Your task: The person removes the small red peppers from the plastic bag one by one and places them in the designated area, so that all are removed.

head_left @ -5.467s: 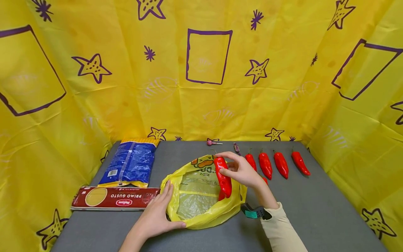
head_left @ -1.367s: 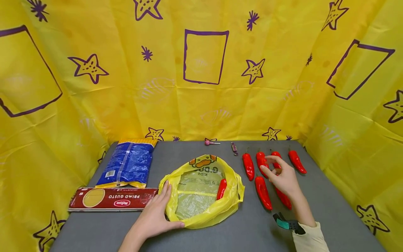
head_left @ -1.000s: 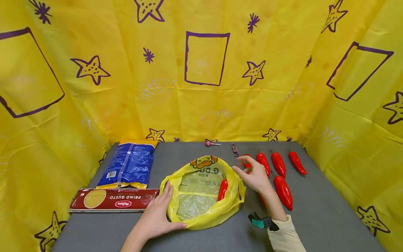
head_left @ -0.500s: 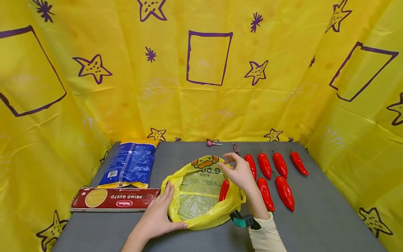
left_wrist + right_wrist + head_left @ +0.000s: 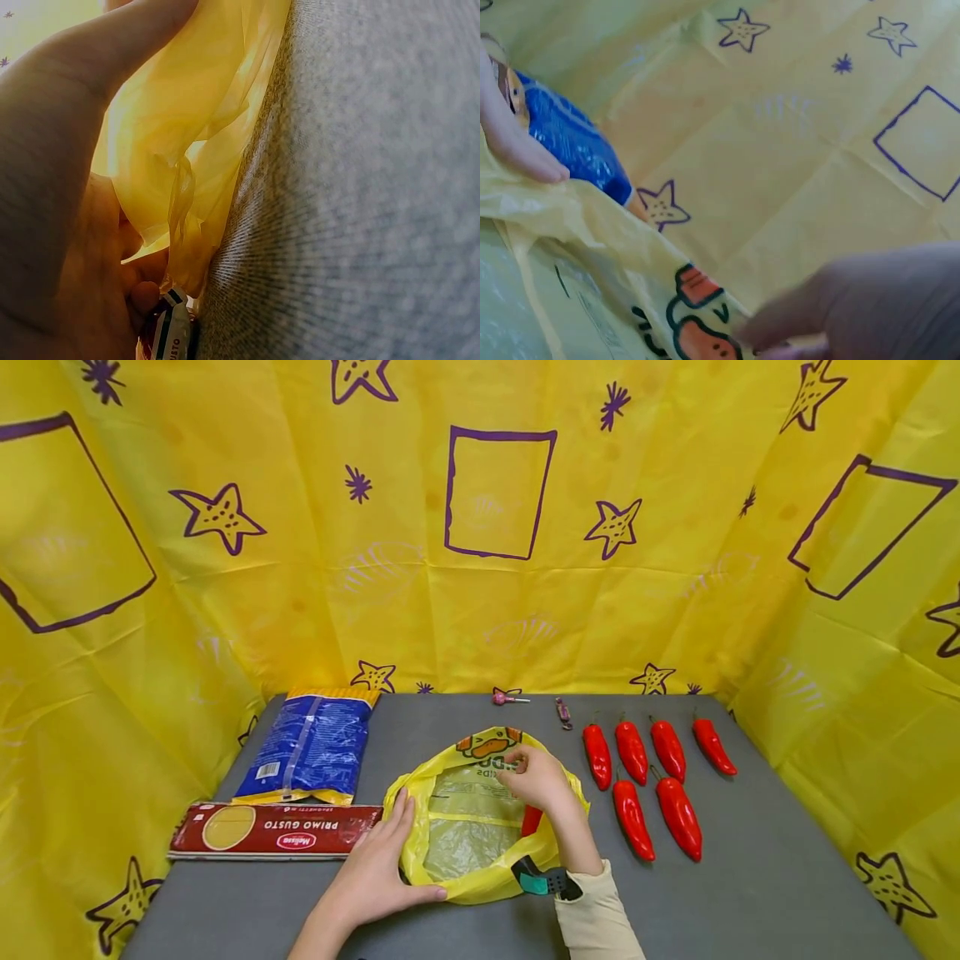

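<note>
A yellow plastic bag (image 5: 487, 889) with a printed duck stands with its mouth spread, and my left hand (image 5: 378, 864) holds its left side. Fingers lie over the rim there and the thumb runs along the front. Over the mouth, at its right side, is my right hand (image 5: 538, 783), fingers loosely bent, nothing visible between them. Just under it, partly hidden, one red pepper (image 5: 531, 820) shows inside the bag. Several more red peppers lie on the table in two rows at the right, including a front-row pepper (image 5: 679, 820). The right wrist view shows fingertips by the duck print (image 5: 700, 334).
Left of the bag lies a red spaghetti pack (image 5: 277, 832), its end close to the left hand. Behind that is a blue packet (image 5: 307, 747). A lollipop (image 5: 502, 698) and a wrapped candy (image 5: 563, 713) lie near the table's back edge, before the yellow cloth wall (image 5: 480, 627).
The pepper that my right hand held over the bag earlier now lies in the front row at right. My right hand has since come back left over the bag; the left stayed put.
</note>
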### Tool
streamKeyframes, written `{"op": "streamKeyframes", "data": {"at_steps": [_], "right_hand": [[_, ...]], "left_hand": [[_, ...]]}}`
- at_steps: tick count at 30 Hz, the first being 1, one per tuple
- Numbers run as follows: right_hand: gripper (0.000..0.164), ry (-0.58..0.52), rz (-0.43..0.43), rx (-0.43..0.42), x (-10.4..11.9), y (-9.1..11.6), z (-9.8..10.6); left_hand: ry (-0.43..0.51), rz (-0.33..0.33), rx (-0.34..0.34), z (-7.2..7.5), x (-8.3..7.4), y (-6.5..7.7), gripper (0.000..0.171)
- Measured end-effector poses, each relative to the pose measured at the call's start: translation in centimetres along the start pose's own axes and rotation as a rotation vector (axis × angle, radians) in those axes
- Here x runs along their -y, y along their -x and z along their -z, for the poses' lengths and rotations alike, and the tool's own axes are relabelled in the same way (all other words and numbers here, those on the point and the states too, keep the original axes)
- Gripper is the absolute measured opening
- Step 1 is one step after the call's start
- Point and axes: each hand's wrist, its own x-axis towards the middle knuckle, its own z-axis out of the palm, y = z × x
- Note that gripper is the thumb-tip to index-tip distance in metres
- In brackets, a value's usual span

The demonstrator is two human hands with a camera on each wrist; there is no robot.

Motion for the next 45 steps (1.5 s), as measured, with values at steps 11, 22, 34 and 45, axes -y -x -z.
{"op": "streamKeyframes", "data": {"at_steps": [11,22,34,45], "right_hand": [[0.051,0.208,-0.158,-0.038,-0.6,0.3,1.2],[0.068,0.354,-0.154,-0.036,-1.0,0.2,0.5],[0.065,0.303,-0.067,-0.031,-1.2,-0.7,-0.7],[0.076,0.221,-0.060,0.058,-1.6,0.0,-1.6]], "left_hand": [[0.014,0.008,0.006,-0.2,0.0,0.2,0.145],[0.003,0.013,-0.004,-0.3,0.2,0.2,0.146],[-0.010,0.011,-0.005,-0.2,0.2,0.1,0.146],[-0.012,0.001,-0.010,-0.1,0.2,0.2,0.146]]}}
